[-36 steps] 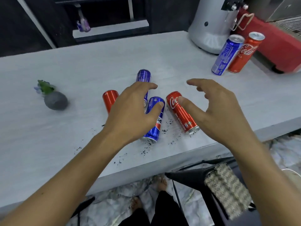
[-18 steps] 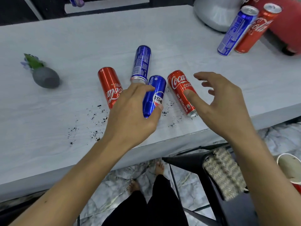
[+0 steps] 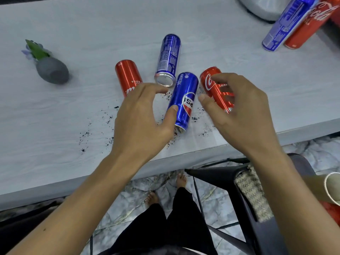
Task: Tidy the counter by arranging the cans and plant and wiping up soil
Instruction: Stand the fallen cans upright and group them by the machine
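Several cans lie tipped over on the pale counter (image 3: 55, 126): a red can (image 3: 127, 74), a blue can (image 3: 168, 56), a blue Pepsi can (image 3: 185, 89) and a red Coca-Cola can (image 3: 209, 80). My right hand (image 3: 242, 116) curls over the Coca-Cola can, fingers on top and thumb at its left side; the can still rests on the counter. My left hand (image 3: 139, 122) is spread beside the Pepsi can, with its thumb touching the can's side. A small plant in a grey pot (image 3: 52, 70) lies toppled at far left. Dark soil crumbs (image 3: 110, 118) are scattered near the front edge.
A blue can (image 3: 283, 24) and a red can (image 3: 311, 24) stand upright at the back right, next to a grey appliance (image 3: 261, 8). Below the counter edge are a dark chair (image 3: 230, 177) with a woven cushion and a paper cup (image 3: 333, 186).
My right hand has moved in and closed its fingers over the red Coca-Cola can. My left hand has slid left off the top of the Pepsi can. The view has tilted down.
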Available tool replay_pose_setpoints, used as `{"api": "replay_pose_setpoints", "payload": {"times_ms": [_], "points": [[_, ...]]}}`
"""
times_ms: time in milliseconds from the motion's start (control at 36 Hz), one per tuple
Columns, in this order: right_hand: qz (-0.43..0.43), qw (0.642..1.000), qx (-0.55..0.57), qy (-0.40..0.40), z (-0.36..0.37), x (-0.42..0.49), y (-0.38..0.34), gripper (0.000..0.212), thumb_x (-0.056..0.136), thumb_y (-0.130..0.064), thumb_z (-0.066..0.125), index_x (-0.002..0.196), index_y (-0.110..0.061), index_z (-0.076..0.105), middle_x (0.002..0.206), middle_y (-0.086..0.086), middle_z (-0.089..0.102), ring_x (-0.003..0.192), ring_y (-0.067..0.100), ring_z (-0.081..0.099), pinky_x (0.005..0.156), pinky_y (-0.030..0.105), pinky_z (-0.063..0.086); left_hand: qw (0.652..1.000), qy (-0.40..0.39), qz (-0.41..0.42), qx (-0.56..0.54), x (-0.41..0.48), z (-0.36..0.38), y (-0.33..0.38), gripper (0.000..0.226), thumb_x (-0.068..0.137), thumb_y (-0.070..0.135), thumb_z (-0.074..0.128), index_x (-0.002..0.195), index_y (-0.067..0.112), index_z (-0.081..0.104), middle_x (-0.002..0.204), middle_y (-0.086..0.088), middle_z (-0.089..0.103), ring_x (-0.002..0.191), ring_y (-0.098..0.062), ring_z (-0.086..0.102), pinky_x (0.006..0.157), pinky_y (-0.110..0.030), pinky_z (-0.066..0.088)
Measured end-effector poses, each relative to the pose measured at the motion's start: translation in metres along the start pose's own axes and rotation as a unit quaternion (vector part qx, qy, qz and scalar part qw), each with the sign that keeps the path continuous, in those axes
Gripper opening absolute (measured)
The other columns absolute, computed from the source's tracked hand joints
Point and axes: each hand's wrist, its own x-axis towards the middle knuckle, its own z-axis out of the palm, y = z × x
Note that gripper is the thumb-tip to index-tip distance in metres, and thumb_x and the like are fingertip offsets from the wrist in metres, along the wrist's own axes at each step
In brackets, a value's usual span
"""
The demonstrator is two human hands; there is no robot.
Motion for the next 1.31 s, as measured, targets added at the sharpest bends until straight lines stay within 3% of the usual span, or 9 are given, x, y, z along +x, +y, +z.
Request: {"api": "replay_pose_setpoints", "payload": {"times_ms": [111, 361, 472, 556, 639, 778, 944, 1139, 1306], "points": [[-0.004, 1.000, 0.017, 0.008, 0.020, -0.009, -0.003, 0.048, 0.095, -0.039, 0.070, 0.136, -0.015, 0.061, 0.128, -0.001, 0.067, 0.113, 0.013, 0.063, 0.097, 0.030, 0.052, 0.999, 0.034, -0.007, 0.004, -0.004, 0.000, -0.009, 0.037, 0.090, 0.032, 0.072, 0.124, 0.016, 0.066, 0.124, 0.003, 0.062, 0.112, -0.015, 0.056, 0.087, -0.003, 0.032], [0.013, 0.998, 0.045, 0.045, 0.068, -0.044, -0.007, 0.056, 0.094, -0.039, 0.072, 0.138, -0.008, 0.057, 0.135, 0.005, 0.059, 0.116, 0.020, 0.060, 0.095, 0.040, 0.053, 0.996, 0.078, -0.021, 0.022, -0.011, 0.012, -0.034, 0.050, 0.088, 0.037, 0.070, 0.129, 0.010, 0.062, 0.139, -0.009, 0.054, 0.129, -0.025, 0.049, 0.098, -0.003, 0.026], [0.008, 0.997, 0.036, 0.062, 0.084, -0.054, -0.012, 0.059, 0.094, -0.040, 0.073, 0.137, -0.004, 0.056, 0.136, 0.012, 0.055, 0.116, 0.017, 0.056, 0.090, 0.024, 0.051, 0.995, 0.090, -0.036, 0.021, -0.009, 0.018, -0.046, 0.054, 0.089, 0.041, 0.069, 0.132, 0.009, 0.059, 0.140, -0.011, 0.051, 0.131, -0.023, 0.048, 0.096, 0.001, 0.023], [0.005, 0.997, 0.014, 0.074, 0.093, -0.056, -0.015, 0.061, 0.092, -0.042, 0.075, 0.134, -0.002, 0.057, 0.135, 0.015, 0.054, 0.113, 0.005, 0.047, 0.086, 0.003, 0.037, 0.994, 0.102, -0.040, 0.017, -0.006, 0.022, -0.050, 0.056, 0.088, 0.043, 0.071, 0.130, 0.009, 0.059, 0.139, -0.012, 0.050, 0.129, -0.021, 0.049, 0.092, 0.004, 0.024], [0.007, 0.996, 0.001, 0.086, 0.100, -0.057, -0.018, 0.065, 0.087, -0.039, 0.080, 0.134, 0.000, 0.056, 0.133, 0.018, 0.053, 0.112, 0.007, 0.046, 0.087, -0.001, 0.032, 0.992, 0.116, -0.048, 0.017, -0.004, 0.025, -0.051, 0.060, 0.085, 0.048, 0.073, 0.129, 0.011, 0.058, 0.140, -0.010, 0.049, 0.128, -0.018, 0.049, 0.089, 0.000, 0.032], [0.016, 0.994, -0.015, 0.104, 0.106, -0.056, -0.021, 0.064, 0.084, -0.034, 0.083, 0.132, -0.001, 0.056, 0.133, 0.017, 0.053, 0.112, 0.019, 0.055, 0.086, 0.019, 0.045, 0.987, 0.145, -0.063, 0.036, 0.001, 0.030, -0.051, 0.063, 0.080, 0.049, 0.080, 0.126, 0.011, 0.058, 0.137, -0.010, 0.050, 0.121, -0.019, 0.053, 0.087, -0.013, 0.041], [0.031, 0.994, -0.011, 0.103, 0.105, -0.054, -0.026, 0.059, 0.084, -0.026, 0.080, 0.131, -0.002, 0.056, 0.132, 0.016, 0.053, 0.111, 0.025, 0.057, 0.088, 0.040, 0.055, 0.984, 0.154, -0.082, 0.040, 0.004, 0.028, -0.052, 0.058, 0.077, 0.033, 0.081, 0.125, 0.009, 0.058, 0.134, -0.011, 0.052, 0.117, -0.020, 0.055, 0.088, -0.023, 0.048], [0.037, 0.991, -0.003, 0.129, 0.092, -0.050, -0.028, 0.054, 0.080, -0.019, 0.081, 0.127, -0.002, 0.061, 0.126, 0.014, 0.059, 0.108, 0.027, 0.059, 0.088, 0.035, 0.051, 0.985, 0.145, -0.080, 0.044, 0.001, 0.012, -0.049, 0.053, 0.076, 0.029, 0.077, 0.123, 0.009, 0.062, 0.127, -0.010, 0.058, 0.109, -0.022, 0.059, 0.083, -0.018, 0.038], [0.014, 0.987, -0.028, 0.155, 0.067, -0.037, -0.034, 0.047, 0.081, -0.022, 0.076, 0.122, -0.003, 0.067, 0.117, 0.012, 0.068, 0.099, 0.027, 0.063, 0.079, 0.020, 0.039, 0.988, 0.131, -0.037, 0.075, 0.004, -0.016, -0.045, 0.048, 0.079, 0.032, 0.074, 0.120, 0.008, 0.067, 0.122, -0.011, 0.066, 0.104, -0.027, 0.063, 0.086, -0.032, 0.047]]}}
